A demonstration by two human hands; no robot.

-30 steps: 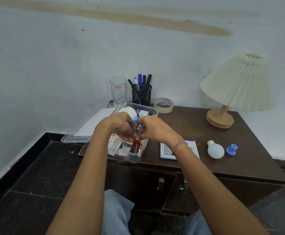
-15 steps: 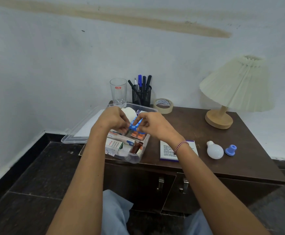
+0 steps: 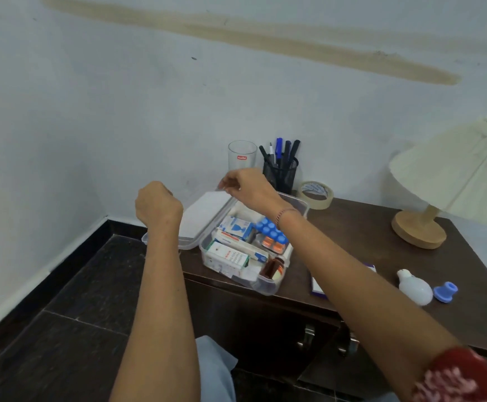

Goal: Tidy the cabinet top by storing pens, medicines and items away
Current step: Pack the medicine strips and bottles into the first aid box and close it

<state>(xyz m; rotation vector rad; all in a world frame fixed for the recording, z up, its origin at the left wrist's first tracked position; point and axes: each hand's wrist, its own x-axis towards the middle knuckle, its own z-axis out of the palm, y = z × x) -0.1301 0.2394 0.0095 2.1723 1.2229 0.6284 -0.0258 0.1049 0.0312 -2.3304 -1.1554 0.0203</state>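
Clear plastic box point(image 3: 268, 289) at left front of surface point(image 3: 367, 242), packed with medicines point(image 3: 230, 256); lid point(image 3: 204, 213) lying open to the left, overhanging the edge. Right hand point(image 3: 251, 188) pinching lid's far corner, likely to swing it over and shut the box. Left hand point(image 3: 158, 206) curled at lid's outer edge, back to camera; cannot tell whether gripping or only hovering. Pens point(image 3: 280, 152) already upright in mesh cup point(image 3: 281, 175) behind. Bulb point(image 3: 415, 288), blue cap point(image 3: 445, 291) and booklet point(image 3: 317, 285) loose on the right, yet to be stored.
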